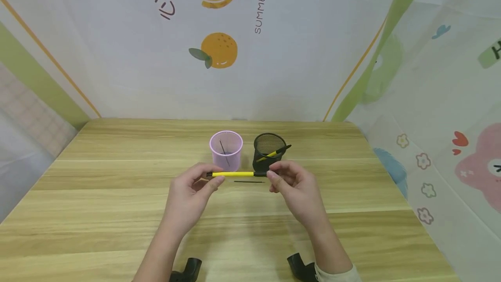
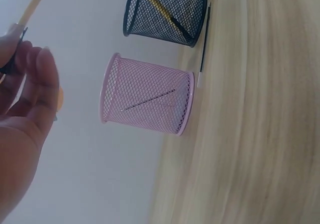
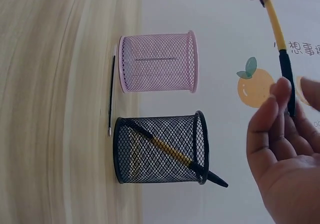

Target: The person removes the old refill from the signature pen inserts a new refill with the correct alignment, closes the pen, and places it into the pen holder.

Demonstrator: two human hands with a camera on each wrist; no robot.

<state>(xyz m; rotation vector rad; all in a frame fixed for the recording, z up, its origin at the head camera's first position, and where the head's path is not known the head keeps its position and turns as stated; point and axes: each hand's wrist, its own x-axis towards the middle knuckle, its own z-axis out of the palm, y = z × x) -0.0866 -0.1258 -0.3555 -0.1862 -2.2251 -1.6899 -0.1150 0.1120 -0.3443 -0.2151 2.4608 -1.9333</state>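
Observation:
A yellow pen with black ends (image 1: pixel 235 174) is held level above the table between both hands. My left hand (image 1: pixel 189 195) pinches its left black end between thumb and fingers. The right black end is pinched by my right hand (image 1: pixel 299 190). Under the pen, a thin black ink refill (image 1: pixel 249 182) lies on the table. Behind it stands a pink mesh pen cup (image 2: pixel 147 94) with one thin dark refill (image 3: pixel 156 59) inside. Beside that, a black mesh pen cup (image 3: pixel 160 171) holds a yellow-and-black pen (image 3: pixel 172 153), whose black tip sticks out over the rim.
The wooden table (image 1: pixel 129 212) meets a white printed cloth (image 1: pixel 293 68) at the back, with more cloth at both sides. Two black curved pieces (image 1: pixel 192 269) show at the bottom edge near the forearms.

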